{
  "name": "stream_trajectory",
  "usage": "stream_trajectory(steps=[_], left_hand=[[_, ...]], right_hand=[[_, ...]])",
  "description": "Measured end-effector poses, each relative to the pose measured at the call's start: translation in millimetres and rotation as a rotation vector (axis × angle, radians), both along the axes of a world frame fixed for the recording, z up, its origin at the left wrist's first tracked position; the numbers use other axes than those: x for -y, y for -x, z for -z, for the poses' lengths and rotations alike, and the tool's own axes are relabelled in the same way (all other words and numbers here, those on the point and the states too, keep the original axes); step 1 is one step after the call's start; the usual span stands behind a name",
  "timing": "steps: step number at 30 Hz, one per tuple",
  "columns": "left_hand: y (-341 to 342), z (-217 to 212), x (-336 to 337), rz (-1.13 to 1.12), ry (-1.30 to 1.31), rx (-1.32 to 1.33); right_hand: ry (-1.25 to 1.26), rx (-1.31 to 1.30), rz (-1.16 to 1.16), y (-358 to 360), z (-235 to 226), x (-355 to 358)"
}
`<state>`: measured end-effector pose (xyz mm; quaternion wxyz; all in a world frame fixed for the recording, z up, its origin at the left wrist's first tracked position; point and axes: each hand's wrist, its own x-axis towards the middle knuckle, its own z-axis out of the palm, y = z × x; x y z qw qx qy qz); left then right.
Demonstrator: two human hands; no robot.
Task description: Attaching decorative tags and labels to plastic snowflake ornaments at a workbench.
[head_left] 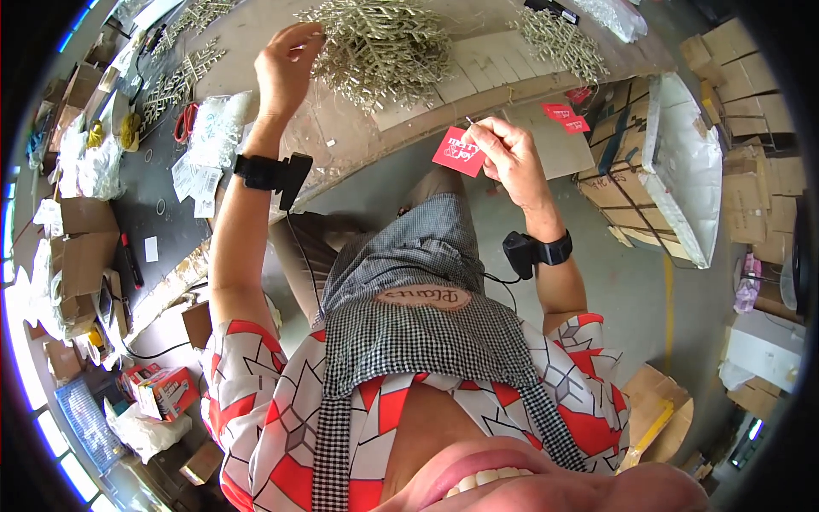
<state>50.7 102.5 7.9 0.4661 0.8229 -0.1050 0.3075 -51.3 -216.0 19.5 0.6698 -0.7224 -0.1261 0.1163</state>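
Note:
My left hand (pixel 290 72) is at the left edge of a heap of glittery gold, twig-like snowflake ornaments (pixel 384 51) on the worktable. Its fingers are bent and slightly apart, with the tips beside the outer sprigs, and nothing shows in its grip. Right of the heap, just off the table's near edge, my right hand (pixel 505 158) is closed on a red square tag (pixel 459 152) with white print. A short thin end sticks up by the thumb and forefinger; what it belongs to is unclear.
More gold ornaments (pixel 559 43) lie at the far right. Red tags (pixel 565 118) rest on a cardboard sheet (pixel 546 145) beside a strapped carton (pixel 618 162). On the left are red-handled scissors (pixel 185 124), a clear plastic bag (pixel 220 128) and a red marker (pixel 131 260).

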Motion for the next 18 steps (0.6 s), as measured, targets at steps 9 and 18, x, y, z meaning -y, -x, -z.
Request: stream_trajectory(steps=[9,18], left_hand=[[21,8,-42,0.505,0.918,-0.207],[13,32,-68,0.78,1.016,-0.356]], right_hand=[[-0.014,-0.004,0.066,6,2,-2],[0.033,0.039,0.038,15,12,-15]])
